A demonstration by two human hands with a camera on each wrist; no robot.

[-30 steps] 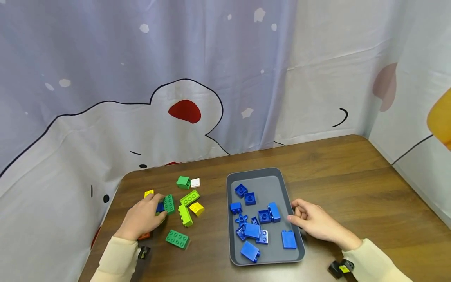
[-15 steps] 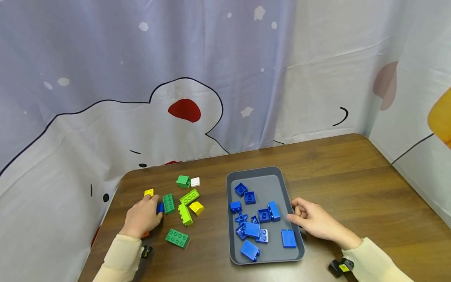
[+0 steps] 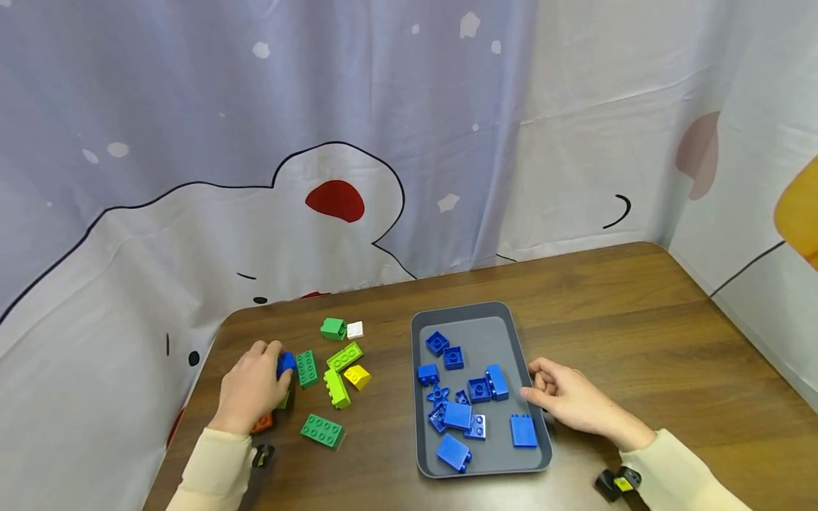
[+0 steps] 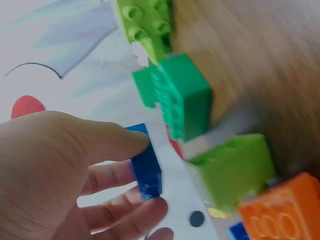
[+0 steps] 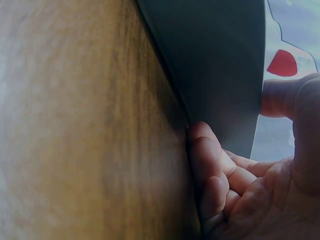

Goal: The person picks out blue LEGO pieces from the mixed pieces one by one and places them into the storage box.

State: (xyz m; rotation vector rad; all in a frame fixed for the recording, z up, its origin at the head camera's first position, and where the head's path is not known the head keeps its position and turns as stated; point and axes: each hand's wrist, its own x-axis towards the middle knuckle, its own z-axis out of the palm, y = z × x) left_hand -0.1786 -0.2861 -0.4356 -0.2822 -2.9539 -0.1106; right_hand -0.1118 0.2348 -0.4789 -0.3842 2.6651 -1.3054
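Note:
At the left of the table, my left hand (image 3: 249, 389) pinches a blue brick (image 3: 286, 363) between thumb and fingers. In the left wrist view, that blue brick (image 4: 146, 162) shows clear of the bricks around it. A dark green brick (image 3: 307, 369) lies just right of the hand; a lime brick (image 4: 232, 172) and an orange brick (image 4: 280, 212) are below it. My right hand (image 3: 575, 401) grips the right edge of a grey tray (image 3: 488, 333), thumb on the rim and fingers curled against the outer wall (image 5: 215, 75). Several blue pieces lie in the tray.
Between the left hand and the tray lie another green brick (image 3: 322, 431), lime bricks (image 3: 336, 389) and a yellow brick (image 3: 357, 377). Farther back are a green brick (image 3: 333, 328) and a white brick (image 3: 354, 330). A curtain (image 3: 447, 142) hangs behind the table.
My left hand has taken hold of the blue brick and raised it slightly, moving away from me; a lime brick now shows beneath. The right hand and tray stay put.

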